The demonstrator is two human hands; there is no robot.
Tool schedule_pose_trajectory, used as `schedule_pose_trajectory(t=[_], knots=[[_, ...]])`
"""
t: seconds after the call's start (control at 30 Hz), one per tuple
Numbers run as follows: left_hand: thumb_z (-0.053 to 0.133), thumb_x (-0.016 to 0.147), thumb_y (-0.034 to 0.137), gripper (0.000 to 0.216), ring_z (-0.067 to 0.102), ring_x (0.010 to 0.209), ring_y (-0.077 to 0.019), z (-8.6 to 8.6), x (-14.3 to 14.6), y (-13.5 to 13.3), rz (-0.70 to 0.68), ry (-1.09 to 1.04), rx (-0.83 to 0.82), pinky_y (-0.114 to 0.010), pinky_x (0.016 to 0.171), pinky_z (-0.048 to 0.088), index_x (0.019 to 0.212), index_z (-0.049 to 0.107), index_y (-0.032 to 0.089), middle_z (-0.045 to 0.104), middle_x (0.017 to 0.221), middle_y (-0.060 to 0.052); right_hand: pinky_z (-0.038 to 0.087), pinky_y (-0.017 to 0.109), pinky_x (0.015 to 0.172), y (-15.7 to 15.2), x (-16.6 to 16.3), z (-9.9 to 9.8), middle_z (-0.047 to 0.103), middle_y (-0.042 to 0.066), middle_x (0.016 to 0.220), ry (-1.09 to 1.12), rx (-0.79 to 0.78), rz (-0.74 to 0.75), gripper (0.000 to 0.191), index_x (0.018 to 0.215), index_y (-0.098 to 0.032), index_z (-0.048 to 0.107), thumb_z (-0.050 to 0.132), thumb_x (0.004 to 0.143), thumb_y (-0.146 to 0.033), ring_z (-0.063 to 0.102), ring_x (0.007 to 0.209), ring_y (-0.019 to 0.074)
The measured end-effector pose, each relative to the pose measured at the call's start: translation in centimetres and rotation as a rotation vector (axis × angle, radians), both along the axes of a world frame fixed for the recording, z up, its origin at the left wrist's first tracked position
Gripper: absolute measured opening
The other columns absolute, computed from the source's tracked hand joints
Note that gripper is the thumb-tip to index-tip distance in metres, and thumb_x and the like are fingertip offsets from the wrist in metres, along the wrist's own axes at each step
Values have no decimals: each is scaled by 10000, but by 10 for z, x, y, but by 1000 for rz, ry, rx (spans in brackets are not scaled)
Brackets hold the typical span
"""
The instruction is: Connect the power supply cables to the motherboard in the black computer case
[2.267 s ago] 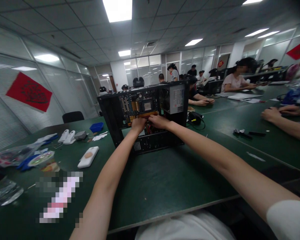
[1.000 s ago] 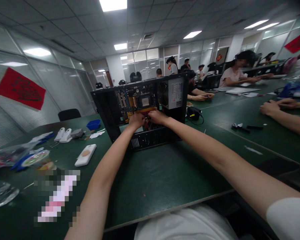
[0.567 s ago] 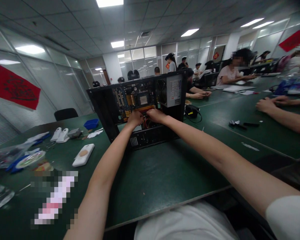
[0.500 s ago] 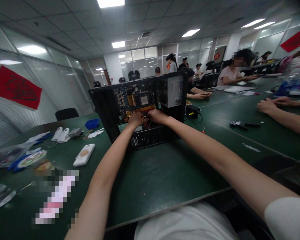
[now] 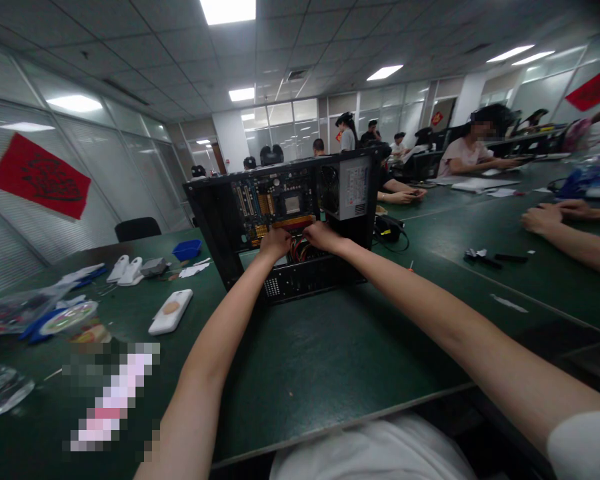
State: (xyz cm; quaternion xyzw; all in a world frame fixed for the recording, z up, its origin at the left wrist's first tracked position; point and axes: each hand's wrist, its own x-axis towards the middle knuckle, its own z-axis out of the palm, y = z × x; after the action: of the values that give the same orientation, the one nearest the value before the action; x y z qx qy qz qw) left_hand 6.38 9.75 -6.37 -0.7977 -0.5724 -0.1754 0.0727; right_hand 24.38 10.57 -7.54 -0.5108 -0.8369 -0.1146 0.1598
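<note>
An open black computer case stands on the green table, its inside facing me. In it are a motherboard, a silver power supply and a bundle of red, yellow and black wires. My left hand is closed at the lower edge of the motherboard, left of the wires. Just right of them, my right hand is closed too, near the orange-red memory slots. The fingertips of both are turned away, so whatever they pinch is hidden.
Left on the table lie a white phone-like device, a blue tray and a lidded plastic tub. A black cable is coiled right of the case. Another person's hands rest at the far right.
The view has shifted slightly, so everything sits a little further right. My hands stay closed inside the case, with slightly more of the coloured wires showing between them.
</note>
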Motion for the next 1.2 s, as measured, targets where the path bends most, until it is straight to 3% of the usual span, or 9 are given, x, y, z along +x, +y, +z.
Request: schedule_pose_trajectory(t=[1.2], knots=[[493,900,277,332,689,981,-310,-2,4,3,2,72,48,-406,846,535,1064,772,201,736,1015,-158,484,322,849,-10,-3,6,700,236,1123,-74,-33,-67,335,1087,-88,743,459,934,-176,675,1028,295]])
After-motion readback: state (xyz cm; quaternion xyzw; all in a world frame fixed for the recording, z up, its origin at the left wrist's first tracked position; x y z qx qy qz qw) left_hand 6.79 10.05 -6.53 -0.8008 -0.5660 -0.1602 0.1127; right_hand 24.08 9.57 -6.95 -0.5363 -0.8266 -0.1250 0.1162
